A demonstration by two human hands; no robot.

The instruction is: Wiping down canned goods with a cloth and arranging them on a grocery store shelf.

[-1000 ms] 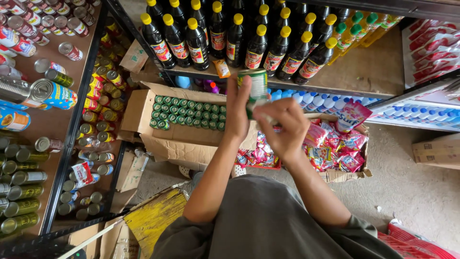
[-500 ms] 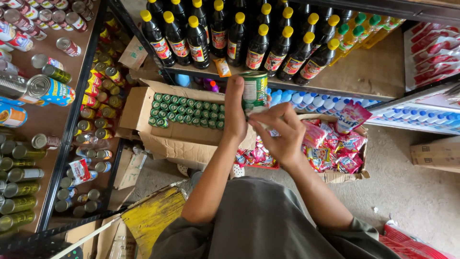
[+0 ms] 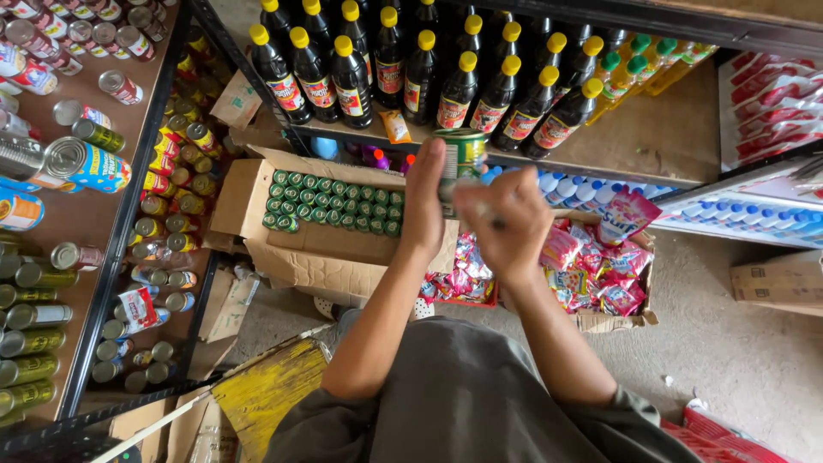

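The left hand (image 3: 426, 201) held a green tin can (image 3: 461, 157) upright, fingers wrapped round its left side with the thumb up along the rim. The right hand (image 3: 504, 221) was closed just beside and below it, fingers curled tight on something thin (too blurred to name) that touched the can's lower wall. The can sat raised in front of the shelf edge, above an open cardboard box (image 3: 249, 193) on the floor, where rows of green-topped cans (image 3: 334, 201) of like kind filled the far half of the box.

On the far shelf stood dark sauce bottles with yellow caps (image 3: 390, 60), and to their right a few green-capped bottles (image 3: 630, 73). A second box of pink sachets (image 3: 591, 266) lay to the right of the hands. On the left, brown shelves (image 3: 129, 146) carried tins lying and standing in loose rows.
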